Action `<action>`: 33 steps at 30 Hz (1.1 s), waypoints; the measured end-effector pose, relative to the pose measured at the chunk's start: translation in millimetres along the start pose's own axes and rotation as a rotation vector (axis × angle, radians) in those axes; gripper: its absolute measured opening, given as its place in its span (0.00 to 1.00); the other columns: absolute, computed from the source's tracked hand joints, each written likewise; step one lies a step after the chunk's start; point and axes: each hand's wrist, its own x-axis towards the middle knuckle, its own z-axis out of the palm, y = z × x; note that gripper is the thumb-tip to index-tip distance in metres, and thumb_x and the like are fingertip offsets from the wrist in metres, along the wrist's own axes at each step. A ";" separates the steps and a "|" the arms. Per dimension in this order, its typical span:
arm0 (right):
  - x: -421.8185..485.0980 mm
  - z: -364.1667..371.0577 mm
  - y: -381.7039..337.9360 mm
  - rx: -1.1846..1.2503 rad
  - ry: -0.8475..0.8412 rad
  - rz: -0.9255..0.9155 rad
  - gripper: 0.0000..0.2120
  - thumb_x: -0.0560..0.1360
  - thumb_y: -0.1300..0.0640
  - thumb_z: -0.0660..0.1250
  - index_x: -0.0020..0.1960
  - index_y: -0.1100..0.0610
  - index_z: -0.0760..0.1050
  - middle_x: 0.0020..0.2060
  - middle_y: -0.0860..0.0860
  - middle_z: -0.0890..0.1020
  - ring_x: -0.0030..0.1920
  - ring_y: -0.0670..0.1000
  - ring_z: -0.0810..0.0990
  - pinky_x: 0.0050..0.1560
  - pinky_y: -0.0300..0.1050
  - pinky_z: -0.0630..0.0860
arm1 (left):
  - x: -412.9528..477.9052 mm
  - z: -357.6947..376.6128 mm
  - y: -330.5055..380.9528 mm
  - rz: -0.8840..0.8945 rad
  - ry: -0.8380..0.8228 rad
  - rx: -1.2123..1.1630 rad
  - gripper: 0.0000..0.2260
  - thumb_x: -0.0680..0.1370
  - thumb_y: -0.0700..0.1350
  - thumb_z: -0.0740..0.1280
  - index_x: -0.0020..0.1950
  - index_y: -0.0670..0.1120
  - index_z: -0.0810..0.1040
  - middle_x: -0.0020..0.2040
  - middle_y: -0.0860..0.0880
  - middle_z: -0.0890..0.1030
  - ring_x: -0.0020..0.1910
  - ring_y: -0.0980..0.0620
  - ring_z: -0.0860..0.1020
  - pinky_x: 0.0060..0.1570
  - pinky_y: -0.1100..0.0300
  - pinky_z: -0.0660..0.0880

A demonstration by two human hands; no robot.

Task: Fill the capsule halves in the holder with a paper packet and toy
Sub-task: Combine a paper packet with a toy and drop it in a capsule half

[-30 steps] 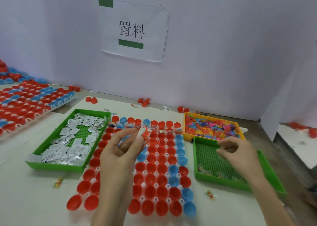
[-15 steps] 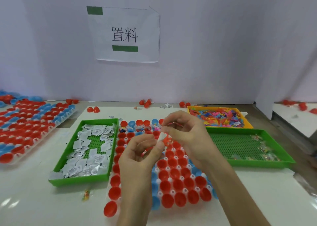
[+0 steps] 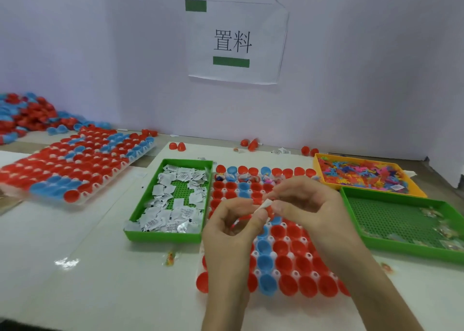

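Note:
A holder (image 3: 288,270) full of red and blue capsule halves lies in front of me. My left hand (image 3: 232,226) and my right hand (image 3: 305,202) meet just above its middle. Between their fingertips they pinch a small white paper packet (image 3: 266,205) together with a small red-orange toy piece (image 3: 270,210). A green tray (image 3: 140,214) of white paper packets sits left of the holder. An orange tray (image 3: 324,180) of colourful toys stands at the back right. The holder's second row from the back has items in several halves.
A green tray (image 3: 401,251) with a few wrapped pieces sits at the right. Another holder (image 3: 77,165) of capsule halves lies at the left, with a heap of loose halves (image 3: 22,114) behind. Stray halves lie along the wall. A wrapped piece (image 3: 170,258) lies on the table.
My right hand came from the right green tray to meet my left hand over the holder. Both hands now hold the packet and toy together, slightly lower than half a second ago.

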 end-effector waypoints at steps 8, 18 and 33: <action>-9.3 -7.9 18.8 0.069 0.090 -0.018 0.11 0.71 0.66 0.75 0.43 0.50 0.84 0.44 0.51 0.87 0.48 0.50 0.86 0.49 0.38 0.81 | -14.9 14.3 -14.7 -0.080 -0.033 -0.019 0.10 0.66 0.52 0.75 0.46 0.53 0.87 0.43 0.49 0.87 0.42 0.53 0.85 0.40 0.65 0.79; -7.7 -18.1 24.5 -0.129 0.031 -0.192 0.10 0.73 0.63 0.75 0.51 0.51 0.84 0.46 0.42 0.87 0.49 0.44 0.86 0.50 0.36 0.81 | -13.7 19.1 -11.1 -0.014 0.005 0.109 0.11 0.64 0.52 0.75 0.44 0.54 0.87 0.42 0.49 0.87 0.42 0.52 0.85 0.40 0.65 0.80; 19.9 -121.2 50.8 -0.557 0.460 -0.402 0.12 0.74 0.71 0.69 0.45 0.54 0.82 0.42 0.47 0.83 0.41 0.45 0.80 0.42 0.33 0.75 | 142.2 -37.2 -8.1 0.236 -0.173 1.366 0.05 0.76 0.44 0.74 0.48 0.44 0.86 0.37 0.52 0.81 0.38 0.57 0.79 0.37 0.69 0.69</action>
